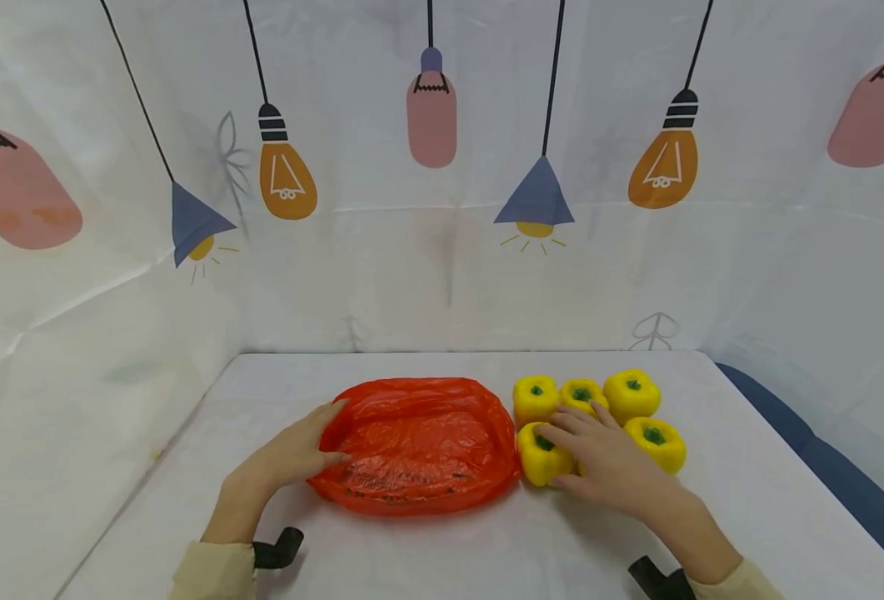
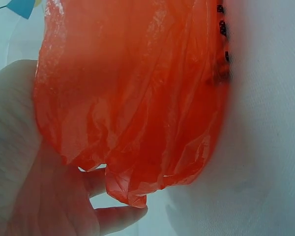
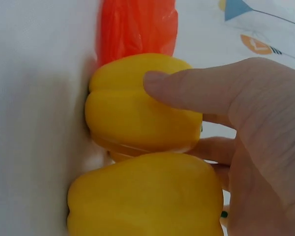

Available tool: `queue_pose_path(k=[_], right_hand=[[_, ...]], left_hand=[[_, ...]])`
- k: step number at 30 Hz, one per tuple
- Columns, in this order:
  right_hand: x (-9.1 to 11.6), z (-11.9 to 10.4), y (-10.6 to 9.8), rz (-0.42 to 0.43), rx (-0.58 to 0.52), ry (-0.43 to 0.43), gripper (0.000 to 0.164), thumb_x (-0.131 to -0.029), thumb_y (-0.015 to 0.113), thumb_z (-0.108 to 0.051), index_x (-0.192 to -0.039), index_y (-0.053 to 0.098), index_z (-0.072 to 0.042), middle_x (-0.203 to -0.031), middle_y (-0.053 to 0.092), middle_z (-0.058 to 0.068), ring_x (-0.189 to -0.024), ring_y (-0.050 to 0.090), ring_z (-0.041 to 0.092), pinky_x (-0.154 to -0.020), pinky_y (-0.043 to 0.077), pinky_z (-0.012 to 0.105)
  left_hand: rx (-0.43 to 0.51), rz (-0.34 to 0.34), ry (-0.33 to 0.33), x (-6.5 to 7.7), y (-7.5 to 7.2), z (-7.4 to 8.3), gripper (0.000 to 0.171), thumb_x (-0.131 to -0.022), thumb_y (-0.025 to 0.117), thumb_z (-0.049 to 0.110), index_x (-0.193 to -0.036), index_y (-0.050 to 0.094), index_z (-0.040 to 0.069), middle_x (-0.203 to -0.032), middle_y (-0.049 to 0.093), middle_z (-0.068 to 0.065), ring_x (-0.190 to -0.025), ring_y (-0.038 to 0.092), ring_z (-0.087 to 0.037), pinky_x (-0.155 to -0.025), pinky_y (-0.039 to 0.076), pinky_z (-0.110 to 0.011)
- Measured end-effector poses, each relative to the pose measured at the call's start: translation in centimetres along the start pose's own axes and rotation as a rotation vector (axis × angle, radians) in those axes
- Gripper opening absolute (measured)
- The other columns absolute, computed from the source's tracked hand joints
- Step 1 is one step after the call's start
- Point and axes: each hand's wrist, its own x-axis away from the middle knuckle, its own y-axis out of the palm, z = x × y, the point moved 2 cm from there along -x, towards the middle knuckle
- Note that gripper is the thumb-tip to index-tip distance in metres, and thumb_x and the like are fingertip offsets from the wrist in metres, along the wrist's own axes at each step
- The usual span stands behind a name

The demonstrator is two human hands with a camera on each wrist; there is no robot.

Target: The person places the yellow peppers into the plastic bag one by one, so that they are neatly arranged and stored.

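A red plastic bag lies crumpled on the white table. My left hand rests at its left end, thumb and fingers spread apart; the left wrist view shows part of the palm through the thin plastic. Beside the bag's right end, my right hand holds the front-left yellow bell pepper. In the right wrist view, the thumb presses this pepper's side and the fingers reach round behind it. Another yellow bell pepper sits close by, mostly hidden under the hand in the head view.
More yellow bell peppers stand grouped around my right hand: one at back left, one at back middle, one at back right and one at front right. A patterned white curtain hangs behind the table.
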Motion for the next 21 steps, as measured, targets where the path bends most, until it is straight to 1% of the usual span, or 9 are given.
queue_pose_path(k=[3,9,12,16,21], right_hand=[[-0.11,-0.17,0.14,-0.001,0.033,0.006,0.059,-0.080,0.079,-0.040,-0.134,0.061,-0.025,-0.138,0.061,0.003,-0.137,0.048,0.031,-0.118,0.018,0.070],[-0.22,-0.41,0.21,0.025,0.085,-0.009,0.055,-0.078,0.082,-0.037,-0.128,0.063,-0.023,-0.134,0.063,0.004,-0.136,0.048,0.032,-0.116,0.020,0.072],[-0.23,-0.48,0.22,0.049,0.094,-0.025,0.053,-0.076,0.084,-0.035,-0.123,0.064,-0.024,-0.128,0.064,0.000,-0.131,0.052,0.029,-0.115,0.022,0.072],[-0.26,-0.61,0.19,0.079,0.085,-0.049,0.048,-0.073,0.085,-0.030,-0.115,0.064,-0.024,-0.116,0.063,-0.004,-0.119,0.057,0.023,-0.113,0.027,0.071],[-0.32,-0.70,0.22,0.093,0.049,-0.050,0.042,-0.069,0.083,-0.021,-0.105,0.062,-0.025,-0.107,0.059,-0.007,-0.108,0.056,0.018,-0.114,0.031,0.067]], left_hand=[[0.003,-0.002,-0.005,0.05,-0.07,0.11,0.087,-0.088,0.073,0.030,-0.158,0.025,0.012,-0.161,0.031,-0.018,-0.147,0.031,-0.042,-0.117,0.029,-0.064],[-0.001,-0.005,-0.008,0.24,-0.17,0.30,0.086,-0.088,0.073,0.030,-0.158,0.026,0.012,-0.161,0.032,-0.019,-0.147,0.032,-0.042,-0.116,0.030,-0.064],[0.001,-0.007,-0.011,0.29,-0.17,0.35,0.086,-0.088,0.073,0.030,-0.158,0.026,0.012,-0.161,0.032,-0.018,-0.147,0.032,-0.042,-0.116,0.030,-0.064],[0.011,-0.008,-0.007,0.27,-0.14,0.30,0.086,-0.088,0.073,0.029,-0.158,0.026,0.011,-0.161,0.031,-0.017,-0.147,0.032,-0.041,-0.116,0.030,-0.064],[0.020,-0.012,-0.014,0.23,-0.10,0.27,0.085,-0.088,0.073,0.030,-0.157,0.027,0.012,-0.161,0.032,-0.017,-0.147,0.032,-0.041,-0.116,0.030,-0.064]])
